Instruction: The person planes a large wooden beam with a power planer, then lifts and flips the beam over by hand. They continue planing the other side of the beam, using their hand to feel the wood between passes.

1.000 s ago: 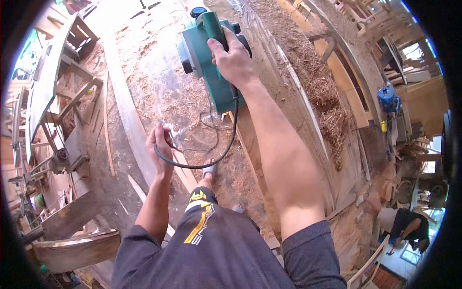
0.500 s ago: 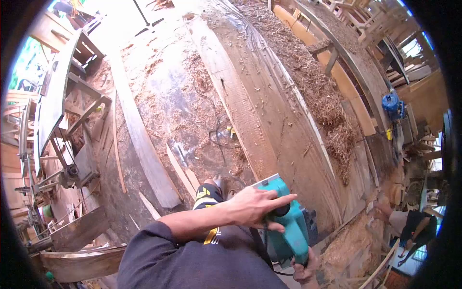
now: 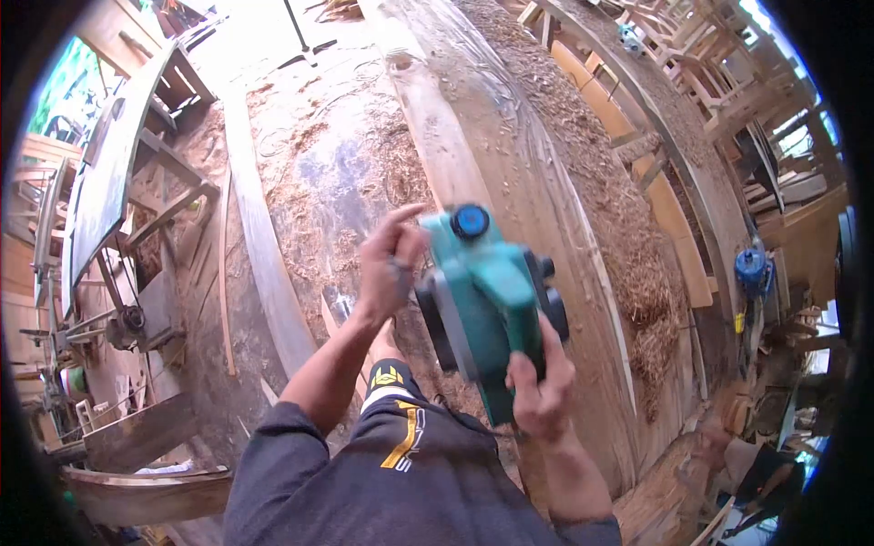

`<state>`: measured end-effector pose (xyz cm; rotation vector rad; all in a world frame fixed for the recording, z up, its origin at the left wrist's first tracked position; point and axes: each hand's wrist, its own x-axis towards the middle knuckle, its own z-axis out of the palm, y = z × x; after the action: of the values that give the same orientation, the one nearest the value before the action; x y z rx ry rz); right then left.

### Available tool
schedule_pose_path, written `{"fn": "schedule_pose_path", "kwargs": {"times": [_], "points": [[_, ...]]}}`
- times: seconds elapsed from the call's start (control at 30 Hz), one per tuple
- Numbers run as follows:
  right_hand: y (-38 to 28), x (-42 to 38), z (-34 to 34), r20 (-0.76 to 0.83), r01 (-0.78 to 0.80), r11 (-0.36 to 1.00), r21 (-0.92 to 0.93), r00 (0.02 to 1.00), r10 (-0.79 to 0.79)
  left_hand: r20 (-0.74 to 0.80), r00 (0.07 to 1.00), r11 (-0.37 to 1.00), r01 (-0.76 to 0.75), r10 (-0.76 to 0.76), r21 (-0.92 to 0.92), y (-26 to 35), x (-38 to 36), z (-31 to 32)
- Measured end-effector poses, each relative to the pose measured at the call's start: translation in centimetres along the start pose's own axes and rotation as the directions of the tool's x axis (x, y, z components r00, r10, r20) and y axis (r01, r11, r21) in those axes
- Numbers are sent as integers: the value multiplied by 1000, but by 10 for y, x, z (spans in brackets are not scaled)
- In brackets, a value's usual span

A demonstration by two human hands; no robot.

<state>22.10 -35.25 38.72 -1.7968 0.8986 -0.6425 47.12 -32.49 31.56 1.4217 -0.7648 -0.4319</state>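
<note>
A teal electric planer (image 3: 499, 296) with a blue-capped front knob stands over the wide wooden plank (image 3: 496, 173), overlapping its near part. My right hand (image 3: 543, 387) is wrapped round the planer's rear handle. Beside the front left of the planer is my left hand (image 3: 393, 259), slightly blurred and off the knob. Its index finger stretches towards the planer's front edge while the other fingers are bent, and nothing shows in it. Wood shavings dot the plank's surface.
A long narrow board (image 3: 264, 237) lies on the shaving-strewn ground to the left. Wooden frames (image 3: 173, 196) stand at the left edge. Heaped shavings (image 3: 651, 300) line the plank's right side. A blue power tool (image 3: 752, 270) rests at the right; another person (image 3: 769, 478) is at lower right.
The planer has moved forward and turned more upright in view, away from my body. My left hand has come off the front knob to the planer's left. My right hand keeps the rear handle.
</note>
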Motion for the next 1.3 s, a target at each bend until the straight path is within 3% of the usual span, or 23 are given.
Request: {"fn": "schedule_pose_path", "kwargs": {"times": [0.03, 0.07, 0.1, 0.13, 0.27, 0.37, 0.43, 0.5, 0.63, 0.7, 0.8, 0.83, 0.9, 0.93, 0.97, 1.03, 1.13, 1.2, 1.27, 1.3], "points": [[-7, 33, 14, -3, -11, 1000, 17, 1000, 11, -101, 982, 987, 158, -156, 9, -18, 10, -19], [-9, 68, 30, -17, 9, 1000, 16, 1000, -8, -181, 961, 978, 208, -210, -26, -36, 15, -31], [-11, 104, 46, -32, 29, 999, 14, 999, -28, -232, 967, 986, 132, -105, 104, -54, 18, -41], [-12, 140, 62, -50, 55, 998, 19, 997, -54, -260, 944, 976, 217, -205, 20, -79, 18, -53], [-28, 296, 125, -86, 168, 985, 41, 983, -164, -284, 880, 922, 385, -379, -39, -140, 21, -81], [-43, 400, 157, -56, 180, 983, 24, 982, -179, -203, 831, 854, 491, -518, -169, -154, 40, -93], [-42, 428, 166, -48, 181, 982, 47, 983, -179, -205, 791, 817, 563, -576, -122, -136, 63, -96], [-33, 411, 158, -10, 153, 979, 133, 988, -153, -201, 786, 811, 558, -584, -176, -147, 78, -104], [-27, 299, 122, -50, 105, 970, 221, 994, -97, -156, 859, 868, 496, -488, 14, -149, 88, -112], [-28, 213, 91, -40, 1, 982, 190, 999, 7, -42, 912, 890, 409, -409, 204, -148, 71, -111], [0, 76, 50, -119, -87, 972, 220, 986, 115, 203, 867, 853, 361, -456, 376, -155, 41, -94], [7, 43, 35, -99, -5, 994, 111, 995, 16, 265, 869, 863, 287, -417, 416, -147, 38, -87], [15, 7, 22, -85, -30, 999, 43, 996, 34, 377, 853, 886, 187, -361, 424, -144, 29, -73], [12, 15, 25, -88, -31, 998, 54, 996, 36, 425, 837, 903, 170, -344, 396, -154, 25, -69], [7, 24, 27, -87, -35, 997, 63, 995, 40, 489, 763, 877, 209, -423, 432, -163, 25, -67], [1, 57, 38, -102, -79, 991, 105, 991, 90, 476, 785, 834, 92, -397, 544, -187, 25, -66], [-13, 140, 61, -9, -37, 996, 86, 999, 38, 472, 779, 738, -16, -414, 674, -249, 25, -83], [-20, 201, 84, -17, 2, 997, 74, 1000, 0, 509, 694, 696, -16, -509, 718, -286, 34, -111], [-34, 271, 107, -23, 8, 992, 124, 1000, -5, 266, 499, 459, 317, -825, 830, -294, 55, -136], [-37, 306, 121, -24, 30, 989, 144, 999, -27, 154, 523, 400, 399, -838, 825, -327, 49, -155]]}}
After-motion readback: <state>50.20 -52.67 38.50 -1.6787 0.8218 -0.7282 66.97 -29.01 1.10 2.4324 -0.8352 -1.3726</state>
